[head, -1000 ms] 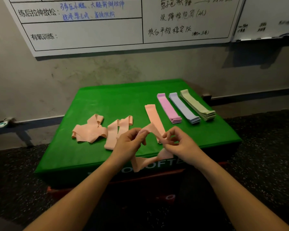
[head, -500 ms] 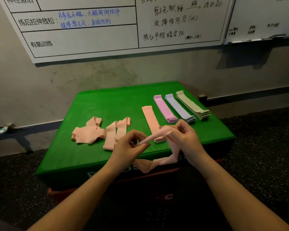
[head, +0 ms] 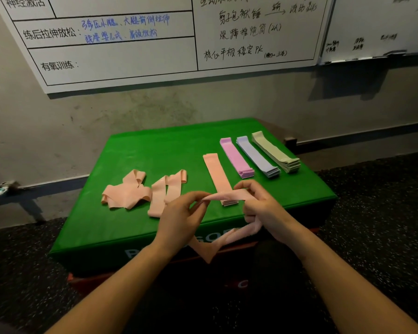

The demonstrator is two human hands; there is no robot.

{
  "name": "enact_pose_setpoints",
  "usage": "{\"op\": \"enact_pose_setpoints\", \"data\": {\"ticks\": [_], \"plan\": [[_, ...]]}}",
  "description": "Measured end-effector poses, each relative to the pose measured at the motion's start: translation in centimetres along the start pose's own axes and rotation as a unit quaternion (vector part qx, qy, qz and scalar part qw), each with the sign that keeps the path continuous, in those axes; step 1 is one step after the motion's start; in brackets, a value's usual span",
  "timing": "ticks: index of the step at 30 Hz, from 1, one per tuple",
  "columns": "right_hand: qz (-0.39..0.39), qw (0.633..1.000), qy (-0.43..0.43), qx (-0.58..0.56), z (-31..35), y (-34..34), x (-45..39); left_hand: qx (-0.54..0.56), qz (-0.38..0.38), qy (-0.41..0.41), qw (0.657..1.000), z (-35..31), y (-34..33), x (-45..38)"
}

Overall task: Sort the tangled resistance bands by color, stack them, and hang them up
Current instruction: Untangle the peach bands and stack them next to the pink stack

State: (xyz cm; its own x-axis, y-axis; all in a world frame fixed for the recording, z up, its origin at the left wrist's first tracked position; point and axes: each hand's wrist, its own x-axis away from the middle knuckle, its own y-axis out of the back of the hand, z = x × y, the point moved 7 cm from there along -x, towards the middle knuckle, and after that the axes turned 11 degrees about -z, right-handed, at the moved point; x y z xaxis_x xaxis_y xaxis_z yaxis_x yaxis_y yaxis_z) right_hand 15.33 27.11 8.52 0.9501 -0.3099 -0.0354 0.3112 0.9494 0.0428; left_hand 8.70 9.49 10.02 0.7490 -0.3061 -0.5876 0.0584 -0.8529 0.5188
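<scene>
A peach resistance band (head: 229, 197), thin, matte and ribbon-flat, is stretched between both hands above the near edge of the green box. Its upper run lies nearly level from the left hand (head: 181, 219) to the right hand (head: 263, 208); the lower part of the loop sags below the hands and folds to a point in front of the box's dark side. The left hand pinches one end between thumb and fingertips. The right hand has its fingers curled around the other end, with the band wrapping down past the palm.

Just behind the held band, a flat peach stack (head: 216, 175) lies straight on the green top, its near end partly hidden by the band and the right hand. To the right of it, side by side and close together, lie three neat layered stacks: a pink stack (head: 235, 156), a lavender stack (head: 256, 155) and a pale green stack (head: 274, 151), all angled alike with their layered ends showing. To the left, well apart from the stacks, rest two loose peach bands: a crumpled band (head: 126, 190) twisted over itself, and a folded band (head: 165, 190) doubled into two strips.

The green box (head: 135, 153) has a smooth, slightly shiny cover with pale lettering on its front, partly covered by the forearms. It stands on dark speckled flooring (head: 377, 213) against a stained grey wall. Above hang a whiteboard (head: 121, 56) with handwritten characters and a second whiteboard (head: 381, 25) at the right.
</scene>
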Motion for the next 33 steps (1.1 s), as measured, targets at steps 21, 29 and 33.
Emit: {"op": "enact_pose_setpoints", "data": {"ticks": [21,29,33], "plan": [[-0.019,0.997,-0.07,-0.009,-1.3,-1.7,-0.6,0.162,0.032,0.043,0.985,2.0,-0.7,0.8],[0.017,0.993,-0.112,-0.025,-2.9,-3.0,-0.9,0.117,-0.074,0.044,0.989,3.4,0.8,0.0],[0.041,0.988,-0.136,0.056,-3.7,-3.7,-0.9,0.101,-0.077,0.016,0.992,3.5,0.5,-0.3]]}}
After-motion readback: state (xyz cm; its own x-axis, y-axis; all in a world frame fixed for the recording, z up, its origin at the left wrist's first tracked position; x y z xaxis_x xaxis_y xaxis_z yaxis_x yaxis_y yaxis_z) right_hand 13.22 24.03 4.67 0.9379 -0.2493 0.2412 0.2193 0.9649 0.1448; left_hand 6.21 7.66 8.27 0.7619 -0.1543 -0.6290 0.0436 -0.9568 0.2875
